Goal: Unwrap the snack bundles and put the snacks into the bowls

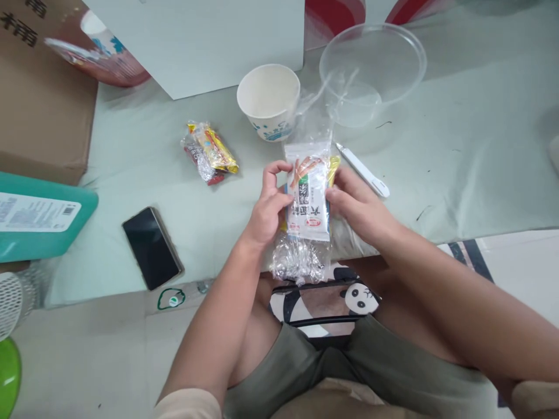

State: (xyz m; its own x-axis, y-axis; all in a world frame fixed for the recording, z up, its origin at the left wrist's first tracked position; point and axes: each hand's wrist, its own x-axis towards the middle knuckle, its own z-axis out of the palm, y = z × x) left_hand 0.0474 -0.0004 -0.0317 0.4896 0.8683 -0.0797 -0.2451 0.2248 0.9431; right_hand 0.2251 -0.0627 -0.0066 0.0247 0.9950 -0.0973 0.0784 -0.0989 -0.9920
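Between my two hands is a clear plastic bag [301,259] with snack packets inside. A white snack packet [309,201] with a picture of food sticks faces up, and a yellow edge shows behind it. My left hand [269,206] grips the bag's left side with thumb and fingers. On the opposite side my right hand [356,203] pinches it, its fingertips partly hidden behind. The bag's crumpled end hangs at the table edge above my lap. Beyond it stand a paper cup [267,96] and a clear plastic bowl [371,70]. A white utility knife [362,169] lies by my right hand.
Left of the cup lie small wrapped snacks [209,151]. A phone [152,247] rests near the table's front edge. A green container [43,215] and a cardboard box [43,93] stand at the left. A white box [209,41] is at the back. A panda-print bag [323,302] sits between my legs.
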